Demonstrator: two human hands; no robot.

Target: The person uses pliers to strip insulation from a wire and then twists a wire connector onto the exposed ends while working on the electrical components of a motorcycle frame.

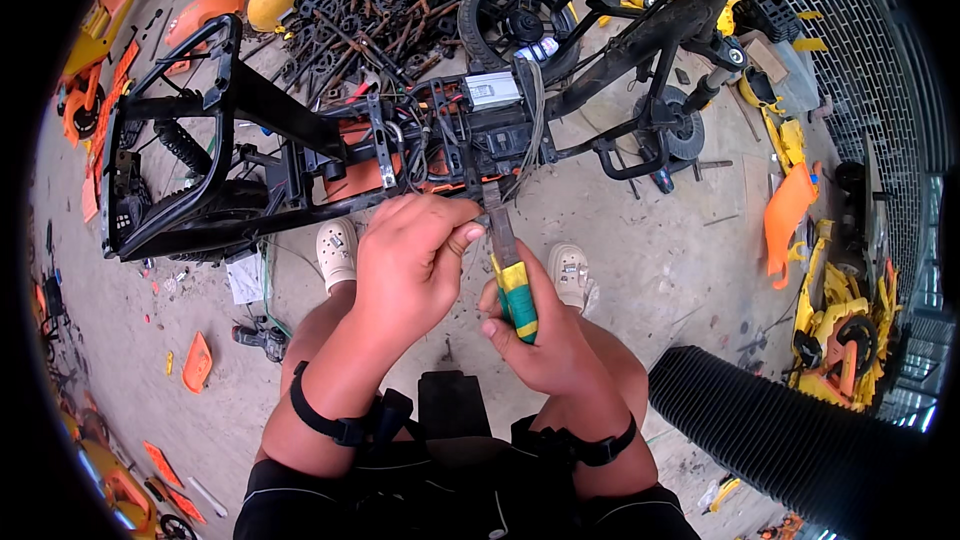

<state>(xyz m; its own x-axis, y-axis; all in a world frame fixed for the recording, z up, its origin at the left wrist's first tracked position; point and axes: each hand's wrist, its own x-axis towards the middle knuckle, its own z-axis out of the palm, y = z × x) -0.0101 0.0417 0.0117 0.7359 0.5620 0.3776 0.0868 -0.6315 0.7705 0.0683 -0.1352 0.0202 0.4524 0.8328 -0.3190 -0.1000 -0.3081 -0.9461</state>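
Note:
My right hand (548,335) is wrapped round the yellow-and-green taped handles of a long metal tool that looks like pliers (506,240). Its jaws point away from me, toward the near side of a black vehicle frame (300,208). Beside the metal part, my left hand (415,245) has thumb and fingers pinched together; what lies between them is too small to tell. Just beyond the tool's tip, grey cables (537,115) and loose wires run over the frame, around a silver box (493,90).
Past the frame lies a heap of rusty metal parts (370,15) and a wheel (520,25). Yellow and orange panels (790,215) pile up at the right. A ribbed black hose (760,430) crosses the lower right. A cordless power tool (260,338) lies left of my legs.

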